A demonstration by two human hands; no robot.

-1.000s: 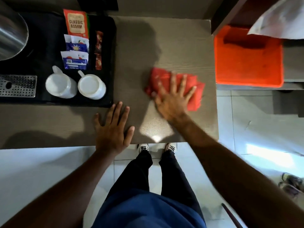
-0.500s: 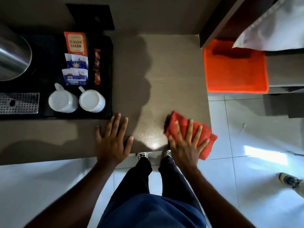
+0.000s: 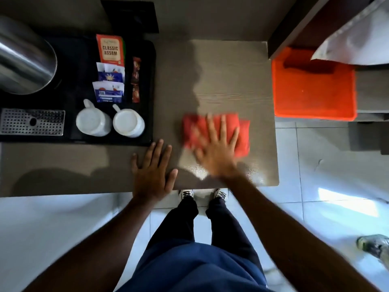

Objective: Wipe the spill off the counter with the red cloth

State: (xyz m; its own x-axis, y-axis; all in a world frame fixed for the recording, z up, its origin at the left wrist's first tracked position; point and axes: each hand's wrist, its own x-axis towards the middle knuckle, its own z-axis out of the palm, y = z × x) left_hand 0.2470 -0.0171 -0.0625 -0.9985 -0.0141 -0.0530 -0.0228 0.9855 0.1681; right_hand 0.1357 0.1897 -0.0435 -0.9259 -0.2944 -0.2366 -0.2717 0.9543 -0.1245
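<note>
The red cloth (image 3: 243,133) lies folded on the brown counter (image 3: 227,76), right of centre. My right hand (image 3: 216,148) presses flat on the cloth with fingers spread; both are blurred by motion. My left hand (image 3: 152,169) rests palm down on the counter near its front edge, fingers apart, holding nothing. A glossy wet-looking patch (image 3: 200,171) shines on the counter just in front of the cloth. I cannot make out a distinct spill.
A black tray (image 3: 147,102) on the left holds two white cups (image 3: 109,123), tea sachets (image 3: 110,49), a steel kettle (image 3: 23,60) and a metal drip grid (image 3: 31,122). An orange tray (image 3: 313,91) sits right of the counter. Someone's shoe (image 3: 374,245) is on the tiled floor.
My right hand has slid the cloth from the counter's front right edge back up and left onto the counter. My left hand has stayed planted.
</note>
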